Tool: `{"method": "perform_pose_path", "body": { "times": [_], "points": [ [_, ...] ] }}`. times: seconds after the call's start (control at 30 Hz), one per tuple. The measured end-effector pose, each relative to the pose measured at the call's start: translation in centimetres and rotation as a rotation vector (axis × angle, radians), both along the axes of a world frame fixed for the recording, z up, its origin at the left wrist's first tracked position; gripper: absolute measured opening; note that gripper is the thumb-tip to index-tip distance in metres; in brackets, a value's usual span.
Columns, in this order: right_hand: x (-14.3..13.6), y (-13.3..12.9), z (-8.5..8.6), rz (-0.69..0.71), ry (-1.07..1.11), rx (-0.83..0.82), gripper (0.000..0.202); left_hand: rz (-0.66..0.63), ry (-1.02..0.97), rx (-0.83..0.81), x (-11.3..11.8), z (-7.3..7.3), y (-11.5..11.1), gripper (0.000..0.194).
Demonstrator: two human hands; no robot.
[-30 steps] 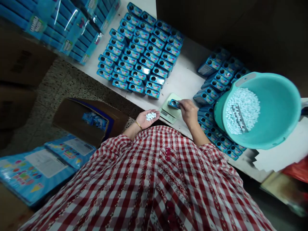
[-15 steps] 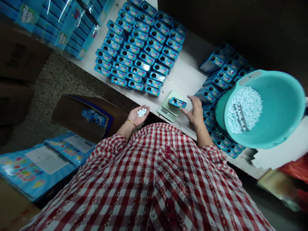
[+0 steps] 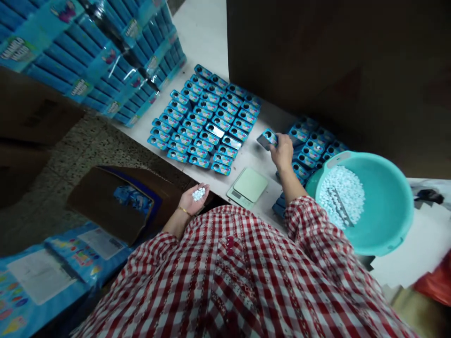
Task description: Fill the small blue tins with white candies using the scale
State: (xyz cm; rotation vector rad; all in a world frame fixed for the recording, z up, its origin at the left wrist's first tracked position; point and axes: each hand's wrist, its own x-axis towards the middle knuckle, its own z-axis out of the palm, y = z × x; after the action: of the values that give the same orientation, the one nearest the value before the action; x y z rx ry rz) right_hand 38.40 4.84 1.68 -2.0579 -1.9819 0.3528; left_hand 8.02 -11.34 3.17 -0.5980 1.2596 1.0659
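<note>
My left hand (image 3: pixel 193 199) is palm up near the table's front edge, fingers curled around a small heap of white candies (image 3: pixel 198 193). With my right hand (image 3: pixel 283 151) I grip one end of a small blue box (image 3: pixel 268 137) that has a round hole in its top. This box is beyond the pale green scale (image 3: pixel 251 185), whose plate carries nothing. Several rows of upright blue boxes (image 3: pixel 210 126) stand to the left of my right hand, and another group (image 3: pixel 312 153) is to its right.
A turquoise tub (image 3: pixel 384 202) with white candies and a dark strip stands at the right. Wrapped blue packs (image 3: pixel 105 56) are stacked at the upper left. An open carton (image 3: pixel 105 206) lies low at the left. A big brown carton (image 3: pixel 317 56) rises behind.
My right hand has closed on the blue box and moved it off the scale, away from me. My left hand still holds the candies. The whole view has shifted.
</note>
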Motion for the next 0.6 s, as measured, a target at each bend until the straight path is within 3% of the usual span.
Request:
{"method": "perform_pose_path", "body": {
  "times": [0.13,0.27,0.33,0.43,0.53,0.6],
  "points": [
    [-0.5,8.7,-1.7,-0.159,-0.027,-0.051,0.045,0.057,0.045,-0.070,-1.1,0.6,-0.8,0.024],
    [-0.8,12.5,-2.6,-0.080,-0.016,-0.091,0.046,0.066,0.052,-0.131,-2.0,0.7,-1.5,0.027],
    [-0.1,12.0,-2.3,-0.035,-0.008,-0.050,0.050,0.048,0.050,-0.130,-2.3,0.5,-1.4,0.027],
    [2.1,8.7,-1.3,-0.131,-0.093,0.055,0.044,0.001,0.053,-0.112,-2.2,-0.1,-0.7,0.024],
    [3.9,5.3,-0.8,-0.238,-0.229,0.010,0.033,-0.049,0.041,-0.098,-1.5,-0.5,0.4,0.022],
    [4.4,4.3,-1.1,-0.243,-0.278,-0.032,0.031,-0.073,0.023,-0.064,-0.8,-0.6,1.2,0.022]
  ]
}}
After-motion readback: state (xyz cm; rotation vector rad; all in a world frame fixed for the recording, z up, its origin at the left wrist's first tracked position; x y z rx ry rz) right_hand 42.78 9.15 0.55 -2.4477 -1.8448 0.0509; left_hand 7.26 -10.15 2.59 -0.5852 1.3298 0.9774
